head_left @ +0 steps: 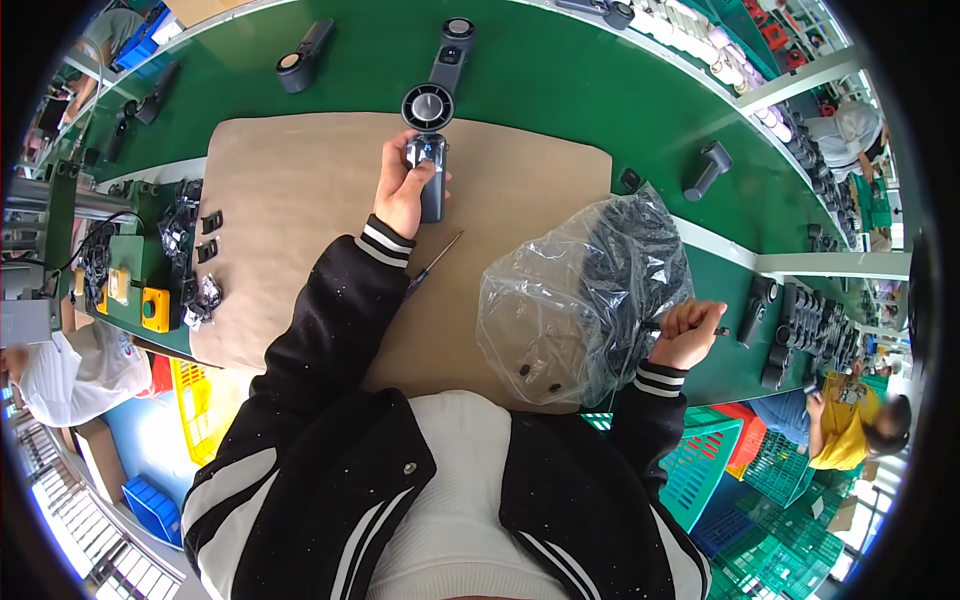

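The handheld fan (428, 145) is clasped by the left hand (403, 190), its head reaching past the far edge of the brown mat (290, 220). Room is offered on the mat's broad left side; the right edge is overlapped by a plastic bag (590, 300). Well apart, beside the bag, the right hand (690, 335) is closed on a small dark piece (721, 331), its kind unclear.

Fan handle (432, 206) partly behind hand (402, 188)
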`<action>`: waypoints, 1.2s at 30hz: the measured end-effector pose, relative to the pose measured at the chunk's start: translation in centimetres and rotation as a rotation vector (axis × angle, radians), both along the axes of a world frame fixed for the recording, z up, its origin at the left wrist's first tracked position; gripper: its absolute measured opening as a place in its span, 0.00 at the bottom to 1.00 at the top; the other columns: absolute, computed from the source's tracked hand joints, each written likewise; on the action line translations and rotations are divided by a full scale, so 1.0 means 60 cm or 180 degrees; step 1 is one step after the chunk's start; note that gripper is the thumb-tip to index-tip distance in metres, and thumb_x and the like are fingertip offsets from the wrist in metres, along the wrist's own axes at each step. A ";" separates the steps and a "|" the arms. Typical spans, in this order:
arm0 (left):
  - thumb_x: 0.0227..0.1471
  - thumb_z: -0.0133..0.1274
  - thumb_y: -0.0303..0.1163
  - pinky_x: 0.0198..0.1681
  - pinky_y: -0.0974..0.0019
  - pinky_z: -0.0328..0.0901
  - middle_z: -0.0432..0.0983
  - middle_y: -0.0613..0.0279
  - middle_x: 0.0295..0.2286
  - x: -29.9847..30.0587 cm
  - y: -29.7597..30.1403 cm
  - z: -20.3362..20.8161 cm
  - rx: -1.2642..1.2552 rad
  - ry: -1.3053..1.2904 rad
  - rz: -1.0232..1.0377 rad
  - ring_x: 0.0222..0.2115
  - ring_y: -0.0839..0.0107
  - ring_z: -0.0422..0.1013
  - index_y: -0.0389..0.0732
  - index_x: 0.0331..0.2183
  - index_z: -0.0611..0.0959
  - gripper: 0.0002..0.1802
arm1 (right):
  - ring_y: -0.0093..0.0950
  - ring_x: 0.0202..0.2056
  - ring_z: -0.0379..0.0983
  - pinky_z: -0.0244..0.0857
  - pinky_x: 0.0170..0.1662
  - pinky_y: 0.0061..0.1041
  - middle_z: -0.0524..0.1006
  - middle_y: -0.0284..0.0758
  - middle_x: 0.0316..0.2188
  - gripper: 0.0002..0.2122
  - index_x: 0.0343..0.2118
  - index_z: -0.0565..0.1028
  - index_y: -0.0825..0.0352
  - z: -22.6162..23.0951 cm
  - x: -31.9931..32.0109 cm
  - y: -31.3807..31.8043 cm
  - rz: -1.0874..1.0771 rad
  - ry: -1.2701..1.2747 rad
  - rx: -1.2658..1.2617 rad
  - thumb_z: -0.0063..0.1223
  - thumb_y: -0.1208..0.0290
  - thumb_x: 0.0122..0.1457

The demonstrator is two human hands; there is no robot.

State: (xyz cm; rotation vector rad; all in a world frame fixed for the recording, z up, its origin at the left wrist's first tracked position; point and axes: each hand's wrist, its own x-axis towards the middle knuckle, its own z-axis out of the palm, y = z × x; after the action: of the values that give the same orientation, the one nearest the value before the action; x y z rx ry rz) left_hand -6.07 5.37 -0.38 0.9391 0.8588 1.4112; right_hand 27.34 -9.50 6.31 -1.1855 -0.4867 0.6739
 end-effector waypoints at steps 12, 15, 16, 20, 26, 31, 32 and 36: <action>0.53 0.40 0.21 0.31 0.68 0.69 0.67 0.50 0.43 0.003 0.002 -0.002 -0.0014 0.0169 -0.0022 0.31 0.67 0.70 0.41 0.54 0.60 0.26 | 0.15 0.12 0.41 0.37 0.14 0.18 0.52 0.24 0.11 0.22 0.16 0.57 0.58 -0.002 0.005 0.003 0.0083 -0.0005 0.0006 0.35 0.56 0.68; 0.53 0.40 0.21 0.31 0.68 0.69 0.67 0.50 0.43 0.001 0.002 -0.005 0.0042 0.0088 -0.0003 0.32 0.67 0.70 0.42 0.54 0.61 0.25 | 0.15 0.12 0.41 0.37 0.14 0.18 0.51 0.24 0.10 0.22 0.15 0.57 0.58 0.003 -0.001 0.006 0.0020 0.0055 0.0017 0.35 0.57 0.67; 0.53 0.40 0.21 0.31 0.68 0.69 0.67 0.50 0.43 0.001 0.003 -0.005 0.0062 0.0059 0.0000 0.32 0.67 0.70 0.42 0.54 0.61 0.25 | 0.15 0.12 0.41 0.37 0.13 0.17 0.51 0.25 0.10 0.22 0.15 0.56 0.58 0.005 -0.003 0.006 -0.0005 0.0072 0.0023 0.35 0.57 0.67; 0.53 0.40 0.22 0.30 0.68 0.69 0.67 0.50 0.43 -0.001 0.003 -0.008 0.0026 0.0062 -0.0008 0.32 0.66 0.71 0.41 0.54 0.61 0.25 | 0.16 0.13 0.43 0.39 0.15 0.17 0.54 0.25 0.10 0.21 0.16 0.58 0.59 0.009 -0.004 0.003 0.0053 0.0024 0.0100 0.37 0.58 0.67; 0.53 0.41 0.21 0.30 0.68 0.69 0.67 0.50 0.43 0.001 0.004 -0.008 0.0016 0.0144 0.0021 0.31 0.66 0.71 0.41 0.53 0.61 0.25 | 0.15 0.15 0.47 0.42 0.18 0.16 0.59 0.26 0.13 0.17 0.19 0.63 0.61 -0.005 -0.008 -0.007 -0.0250 -0.1993 -0.0367 0.41 0.61 0.65; 0.53 0.41 0.21 0.30 0.68 0.69 0.67 0.50 0.43 -0.001 0.005 -0.010 0.0059 0.0037 0.0044 0.31 0.66 0.71 0.41 0.53 0.61 0.25 | 0.22 0.19 0.56 0.56 0.26 0.20 0.65 0.29 0.16 0.06 0.25 0.70 0.68 0.014 -0.060 0.008 0.0663 -0.2859 -0.0740 0.54 0.73 0.54; 0.53 0.41 0.21 0.30 0.68 0.69 0.67 0.50 0.43 0.000 0.006 -0.010 0.0062 0.0028 0.0053 0.31 0.66 0.71 0.41 0.53 0.61 0.25 | 0.24 0.21 0.59 0.58 0.29 0.21 0.67 0.31 0.18 0.05 0.28 0.71 0.68 0.012 -0.069 0.009 0.0830 -0.2785 -0.1102 0.55 0.74 0.52; 0.53 0.41 0.20 0.30 0.68 0.69 0.67 0.50 0.43 0.004 0.006 -0.008 -0.0037 -0.0048 0.0061 0.31 0.67 0.71 0.41 0.53 0.61 0.25 | 0.32 0.32 0.65 0.61 0.40 0.27 0.71 0.38 0.28 0.11 0.37 0.73 0.66 -0.021 -0.078 0.013 0.1533 -0.3572 -0.1438 0.57 0.73 0.49</action>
State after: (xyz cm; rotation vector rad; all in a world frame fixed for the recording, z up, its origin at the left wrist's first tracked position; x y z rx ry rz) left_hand -5.83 5.73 -0.84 0.9125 0.8659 1.4267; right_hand 22.68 -8.74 5.04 -1.8615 -1.6622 0.4701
